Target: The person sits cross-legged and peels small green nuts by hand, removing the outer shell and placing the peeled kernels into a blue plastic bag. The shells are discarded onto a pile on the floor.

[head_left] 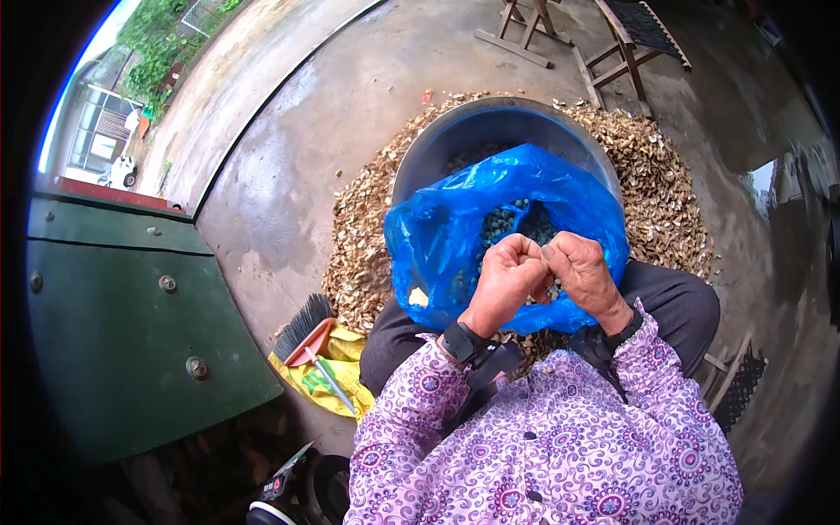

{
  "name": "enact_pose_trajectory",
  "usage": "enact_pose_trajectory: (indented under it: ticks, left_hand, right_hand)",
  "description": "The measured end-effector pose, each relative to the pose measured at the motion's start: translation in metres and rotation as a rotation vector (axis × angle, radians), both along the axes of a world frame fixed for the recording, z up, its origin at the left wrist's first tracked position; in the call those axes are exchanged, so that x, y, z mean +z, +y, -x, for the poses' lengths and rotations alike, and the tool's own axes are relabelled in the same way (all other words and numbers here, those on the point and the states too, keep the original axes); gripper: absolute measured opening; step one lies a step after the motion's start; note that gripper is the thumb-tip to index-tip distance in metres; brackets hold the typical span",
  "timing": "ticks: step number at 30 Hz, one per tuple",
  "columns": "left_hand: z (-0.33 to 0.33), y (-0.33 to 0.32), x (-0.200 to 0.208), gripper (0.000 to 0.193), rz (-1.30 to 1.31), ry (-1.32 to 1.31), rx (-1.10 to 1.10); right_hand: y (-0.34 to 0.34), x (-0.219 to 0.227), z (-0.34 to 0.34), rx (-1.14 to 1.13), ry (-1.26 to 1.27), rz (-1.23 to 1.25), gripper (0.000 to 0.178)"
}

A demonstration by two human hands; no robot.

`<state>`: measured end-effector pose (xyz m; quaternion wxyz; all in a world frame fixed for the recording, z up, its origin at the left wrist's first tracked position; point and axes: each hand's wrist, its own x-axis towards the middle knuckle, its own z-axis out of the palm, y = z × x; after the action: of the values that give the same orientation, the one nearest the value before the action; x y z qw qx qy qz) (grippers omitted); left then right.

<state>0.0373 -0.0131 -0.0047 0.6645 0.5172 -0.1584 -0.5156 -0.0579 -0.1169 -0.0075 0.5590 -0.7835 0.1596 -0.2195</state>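
My left hand (509,278) and my right hand (579,269) meet above an open blue plastic bag (437,223). Both are closed, with thumbs and fingertips pinched together; whatever they hold between them is too small or hidden to make out. Inside the bag lie many small, round, greenish-grey pieces (497,226), like seeds or nuts. The bag rests across my lap and against the near side of a wide metal basin (560,122), whose inside is shaded and partly covered by the bag.
Heaps of pale brown shells (656,175) surround the basin. To the left are a broom (308,337) on a yellow sack (328,376) and a green metal panel (131,324). Folding stools (634,44) stand at the far right. A dark container (324,490) is at the lower left.
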Motion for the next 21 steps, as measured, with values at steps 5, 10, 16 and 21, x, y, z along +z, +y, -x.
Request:
enact_pose_trajectory:
  ticks: [5,10,16,21]
  left_hand:
    - [0.005,-0.008,-0.007,0.015,-0.066,0.025,0.052]
    - [0.001,-0.008,-0.016,0.015,-0.117,0.136,0.078]
    - [0.0,-0.008,-0.012,0.009,-0.064,0.29,0.099]
    - [-0.006,-0.002,-0.01,0.01,0.014,0.127,0.082]
  right_hand:
    - [-0.001,-0.018,-0.001,-0.114,0.012,0.133,0.022]
    - [0.003,-0.025,-0.007,-0.163,0.015,0.216,0.024]
    - [-0.003,-0.023,-0.005,-0.077,0.201,-0.121,0.02]
    - [-0.011,-0.02,0.002,0.052,0.084,-0.298,0.014]
